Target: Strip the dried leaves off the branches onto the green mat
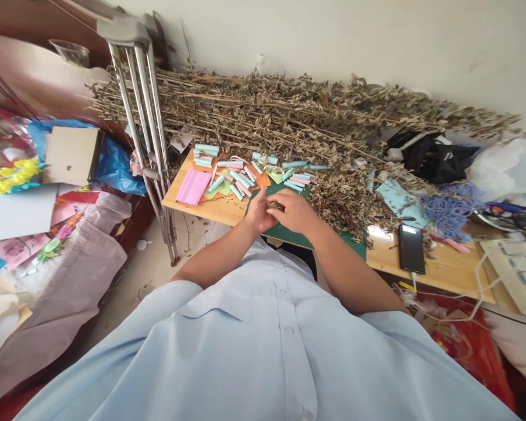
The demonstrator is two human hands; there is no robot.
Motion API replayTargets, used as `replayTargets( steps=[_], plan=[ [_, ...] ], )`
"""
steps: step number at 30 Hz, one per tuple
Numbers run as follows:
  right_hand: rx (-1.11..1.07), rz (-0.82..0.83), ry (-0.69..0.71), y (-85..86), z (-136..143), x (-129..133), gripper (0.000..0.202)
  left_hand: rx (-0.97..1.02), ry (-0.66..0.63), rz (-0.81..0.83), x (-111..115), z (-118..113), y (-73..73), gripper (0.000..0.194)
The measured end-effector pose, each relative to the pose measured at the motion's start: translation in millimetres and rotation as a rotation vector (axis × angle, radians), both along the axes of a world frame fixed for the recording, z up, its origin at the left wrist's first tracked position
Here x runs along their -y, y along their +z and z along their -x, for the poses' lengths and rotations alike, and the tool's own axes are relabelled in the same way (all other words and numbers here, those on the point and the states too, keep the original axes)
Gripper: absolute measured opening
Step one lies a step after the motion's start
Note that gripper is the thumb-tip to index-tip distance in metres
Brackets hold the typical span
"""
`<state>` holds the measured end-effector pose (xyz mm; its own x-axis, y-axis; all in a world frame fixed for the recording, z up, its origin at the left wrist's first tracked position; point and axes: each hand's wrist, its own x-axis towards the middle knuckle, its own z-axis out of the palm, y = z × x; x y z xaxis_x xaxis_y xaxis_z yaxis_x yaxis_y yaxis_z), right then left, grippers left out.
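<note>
Over the table's front edge my hands meet, pressing a small clump of dried leaves [275, 205] between them. My left hand [258, 213] is cupped under the clump, its thumb raised and its fingers partly hidden. From the right, my right hand [295, 211] curls its fingers over the same clump. Beneath them lies a green cutting mat [289, 234]. A heap of loose dried leaves [339, 204] covers the mat's right side. Left of my hands lie several rolled paper tubes [241, 180] in blue and pink, on orange and green sheets, beside a pink paper stack [193, 187].
Long dried plant stalks [289, 111] fill the back along the wall. Crutches [142, 111] stand at the table's left end. To the right are a phone [411, 248] on a cable, blue yarn [451, 204] and a white power strip [517, 269]. Crafts cover a bed [83, 251] at left.
</note>
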<state>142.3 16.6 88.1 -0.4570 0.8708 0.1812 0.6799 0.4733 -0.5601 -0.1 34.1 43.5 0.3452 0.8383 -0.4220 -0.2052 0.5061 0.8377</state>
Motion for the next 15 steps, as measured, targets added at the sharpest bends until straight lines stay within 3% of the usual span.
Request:
replayTargets(
  steps=[4,8,15],
  plan=[
    [0.098,-0.033,0.057,-3.7,3,7,0.035,0.293,0.098,0.192,3,-7,-6.8,0.065],
    [0.098,-0.11,0.127,-3.1,-5,10,0.042,0.684,0.092,0.337,7,-6,-7.2,0.052],
    [-0.001,-0.265,0.033,1.1,3,9,0.055,0.739,0.253,0.335,9,-21,-5.8,0.03]
  ],
)
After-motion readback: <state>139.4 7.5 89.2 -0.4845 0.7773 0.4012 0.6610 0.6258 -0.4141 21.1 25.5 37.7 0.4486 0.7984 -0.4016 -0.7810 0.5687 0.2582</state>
